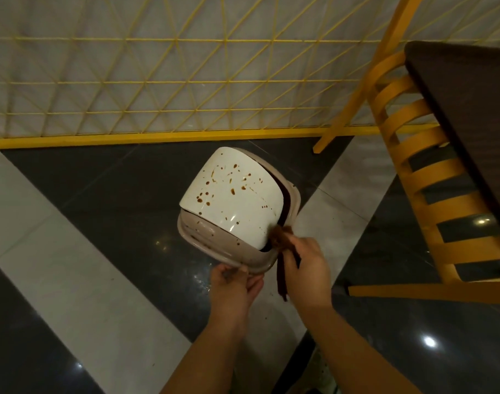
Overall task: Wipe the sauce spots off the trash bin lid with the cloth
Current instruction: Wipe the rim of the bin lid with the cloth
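Trash bin lid (231, 194) held tilted above the floor (101, 251), sauce spots (232, 191) across its white flap. Left hand (233, 285) grips the lid's near rim. Right hand (305, 263) just beside it, clamped on brown cloth (281, 240), cloth touching flap's near-right edge.

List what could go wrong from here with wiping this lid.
1. The brown cloth touches only the near right edge of the white lid; most sauce spots lie farther up and could smear rather than lift.
2. The left hand grips just the bin rim, so pressure from the right hand may tip the bin.
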Demonstrator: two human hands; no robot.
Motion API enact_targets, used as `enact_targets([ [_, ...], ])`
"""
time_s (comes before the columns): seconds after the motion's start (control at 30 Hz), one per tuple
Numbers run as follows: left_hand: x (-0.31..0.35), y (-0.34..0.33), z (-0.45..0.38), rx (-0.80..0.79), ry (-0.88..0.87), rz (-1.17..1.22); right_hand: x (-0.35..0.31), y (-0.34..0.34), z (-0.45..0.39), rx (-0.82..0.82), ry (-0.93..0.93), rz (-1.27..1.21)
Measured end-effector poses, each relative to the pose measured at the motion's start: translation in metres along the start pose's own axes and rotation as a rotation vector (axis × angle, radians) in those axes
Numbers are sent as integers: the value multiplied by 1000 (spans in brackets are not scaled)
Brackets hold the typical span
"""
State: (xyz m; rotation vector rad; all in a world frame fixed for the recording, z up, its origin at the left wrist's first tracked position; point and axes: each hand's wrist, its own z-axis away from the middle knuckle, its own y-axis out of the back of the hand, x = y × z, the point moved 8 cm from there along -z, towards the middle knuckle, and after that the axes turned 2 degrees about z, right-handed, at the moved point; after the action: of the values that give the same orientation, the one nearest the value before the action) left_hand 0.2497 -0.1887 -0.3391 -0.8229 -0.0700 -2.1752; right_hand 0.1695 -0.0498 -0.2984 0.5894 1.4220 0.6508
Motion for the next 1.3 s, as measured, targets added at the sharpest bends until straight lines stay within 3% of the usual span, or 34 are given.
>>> enact_targets([
  [0.17, 4, 1, 1, -12, -18, -24, 2, 0, 5, -74, 63, 15],
  [0.3, 3, 0, 0, -2, -7, -22, 4, 9, -23, -6, -5, 52],
  [0.47, 3, -1, 1, 0, -4, -1, -1, -6, 26, -48, 12, -45],
  [0.6, 3, 1, -2, 4, 7, -17, 1, 5, -5, -85, 92, 103],
  [0.8, 4, 0, -2, 20, -12, -33, 3, 9, -19, 8, -49, 36],
  [0.93, 3, 2, -3, 14, -26, -46, 2, -8, 23, -74, 14, -42],
  [1.03, 3, 6, -8, 18, -12, -58, 2, -1, 2, -120, 92, 54],
  [1.17, 0, 7, -12, 32, 33, -34, 12, 19, -50, -43, -23, 126],
  [1.3, 1, 5, -10, 36, -1, -36, 12, 8, -27, -9, -79, 41],
])
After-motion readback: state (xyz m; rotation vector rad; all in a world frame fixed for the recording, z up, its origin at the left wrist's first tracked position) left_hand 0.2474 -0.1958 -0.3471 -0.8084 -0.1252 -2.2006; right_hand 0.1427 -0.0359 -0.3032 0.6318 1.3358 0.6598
